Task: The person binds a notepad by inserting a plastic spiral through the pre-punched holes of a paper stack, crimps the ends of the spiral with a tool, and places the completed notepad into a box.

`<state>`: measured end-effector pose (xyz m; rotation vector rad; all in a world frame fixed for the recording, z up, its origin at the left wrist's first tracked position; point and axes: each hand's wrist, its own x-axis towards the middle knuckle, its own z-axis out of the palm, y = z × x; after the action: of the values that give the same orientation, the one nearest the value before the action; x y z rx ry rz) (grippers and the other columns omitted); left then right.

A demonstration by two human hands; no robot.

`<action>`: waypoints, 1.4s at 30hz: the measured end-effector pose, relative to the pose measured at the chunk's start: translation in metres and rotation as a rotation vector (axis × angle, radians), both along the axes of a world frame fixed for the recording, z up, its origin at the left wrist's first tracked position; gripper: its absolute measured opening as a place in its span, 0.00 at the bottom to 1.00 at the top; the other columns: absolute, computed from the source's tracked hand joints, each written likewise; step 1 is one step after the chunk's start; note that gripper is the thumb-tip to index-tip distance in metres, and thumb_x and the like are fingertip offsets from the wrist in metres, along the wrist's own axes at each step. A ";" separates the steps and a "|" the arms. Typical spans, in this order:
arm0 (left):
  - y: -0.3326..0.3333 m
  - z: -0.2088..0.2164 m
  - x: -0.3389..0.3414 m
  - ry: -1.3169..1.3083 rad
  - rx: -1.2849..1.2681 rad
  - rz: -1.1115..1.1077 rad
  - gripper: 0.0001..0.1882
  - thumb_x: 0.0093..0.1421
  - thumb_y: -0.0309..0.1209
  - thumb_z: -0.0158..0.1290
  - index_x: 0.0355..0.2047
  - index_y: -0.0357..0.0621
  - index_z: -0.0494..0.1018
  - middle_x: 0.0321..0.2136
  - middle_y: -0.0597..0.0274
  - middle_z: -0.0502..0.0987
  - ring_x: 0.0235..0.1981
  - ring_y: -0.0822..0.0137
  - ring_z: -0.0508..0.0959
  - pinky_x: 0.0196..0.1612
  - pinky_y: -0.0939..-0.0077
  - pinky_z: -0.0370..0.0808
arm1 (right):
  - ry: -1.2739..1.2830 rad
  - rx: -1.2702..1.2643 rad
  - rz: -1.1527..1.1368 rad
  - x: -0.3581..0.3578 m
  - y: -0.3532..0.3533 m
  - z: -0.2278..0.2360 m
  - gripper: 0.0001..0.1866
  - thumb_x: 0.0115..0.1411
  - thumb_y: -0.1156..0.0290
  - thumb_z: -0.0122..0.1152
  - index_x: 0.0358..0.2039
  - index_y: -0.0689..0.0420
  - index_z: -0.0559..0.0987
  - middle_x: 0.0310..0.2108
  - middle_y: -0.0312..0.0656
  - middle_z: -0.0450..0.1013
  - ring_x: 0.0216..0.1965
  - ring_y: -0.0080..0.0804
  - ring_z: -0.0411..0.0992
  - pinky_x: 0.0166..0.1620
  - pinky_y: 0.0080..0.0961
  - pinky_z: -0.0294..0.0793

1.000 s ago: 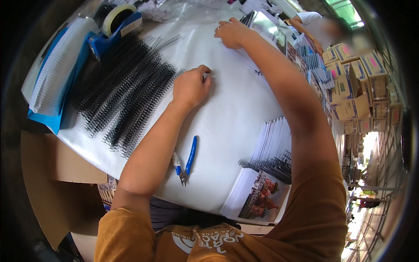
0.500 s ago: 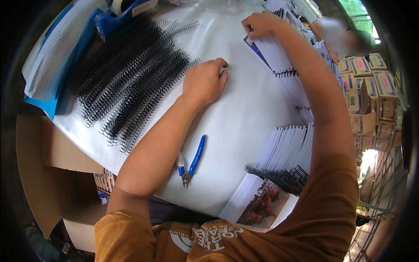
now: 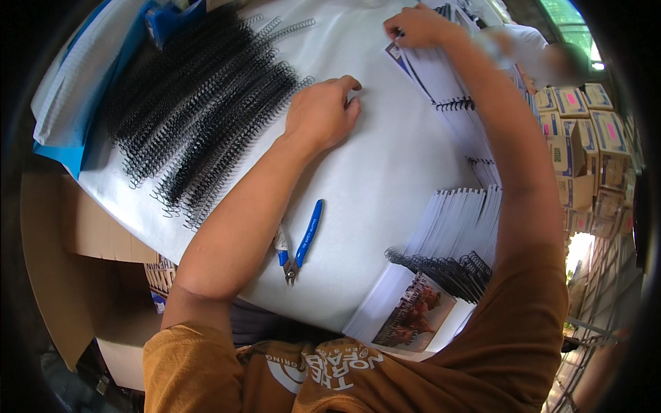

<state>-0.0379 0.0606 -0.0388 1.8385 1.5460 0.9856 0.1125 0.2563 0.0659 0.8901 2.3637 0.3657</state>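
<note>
My right hand (image 3: pixel 421 29) reaches to the far right and pinches the corner of a spiral-bound booklet (image 3: pixel 430 72) in a row of booklets. My left hand (image 3: pixel 322 110) rests over the middle of the white table (image 3: pixel 365 172), fingers loosely curled, thumb apart from the forefinger, nothing visible in it. Just left of it lies a broad heap of black plastic binding coils (image 3: pixel 206 103). Below my left forearm sit blue-handled flush cutters (image 3: pixel 308 237), jaws toward me and handles spread.
More booklets (image 3: pixel 454 224) with black coils stack at the right, one cover (image 3: pixel 416 313) showing a picture. A blue tape dispenser (image 3: pixel 165 24) and a white wrapped bundle (image 3: pixel 86 76) lie far left. An open carton (image 3: pixel 48 275) stands lower left; stacked boxes (image 3: pixel 592 151) and a person (image 3: pixel 530 51) are beyond.
The view has shifted slightly, so the table things appear a little higher. My right hand stays at the booklet's corner, and my left hand keeps its loosely curled pose.
</note>
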 end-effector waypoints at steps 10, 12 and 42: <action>0.072 0.005 0.031 0.278 -0.097 0.038 0.16 0.55 0.38 0.49 0.42 0.50 0.75 0.41 0.55 0.72 0.44 0.54 0.71 0.47 0.60 0.66 | -0.296 0.276 0.053 -0.001 -0.044 -0.015 0.17 0.55 0.58 0.54 0.47 0.40 0.74 0.51 0.32 0.69 0.60 0.36 0.56 0.64 0.50 0.34; 0.105 0.001 0.046 0.420 0.119 0.197 0.17 0.55 0.42 0.51 0.43 0.53 0.75 0.44 0.58 0.70 0.48 0.57 0.67 0.50 0.62 0.62 | -0.262 0.299 0.066 0.004 -0.040 -0.018 0.18 0.55 0.58 0.53 0.47 0.40 0.73 0.51 0.32 0.68 0.60 0.36 0.56 0.64 0.51 0.31; 0.143 0.012 0.089 0.229 -0.217 0.075 0.23 0.51 0.54 0.49 0.38 0.53 0.78 0.44 0.61 0.71 0.51 0.62 0.65 0.51 0.62 0.56 | 0.012 0.376 0.324 0.051 -0.041 0.005 0.26 0.41 0.52 0.67 0.43 0.38 0.72 0.50 0.32 0.68 0.62 0.39 0.52 0.65 0.50 0.30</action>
<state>0.0515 0.2041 -0.0272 1.7986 1.7920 0.6268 0.1633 0.2150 0.0707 0.6635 2.4944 0.9605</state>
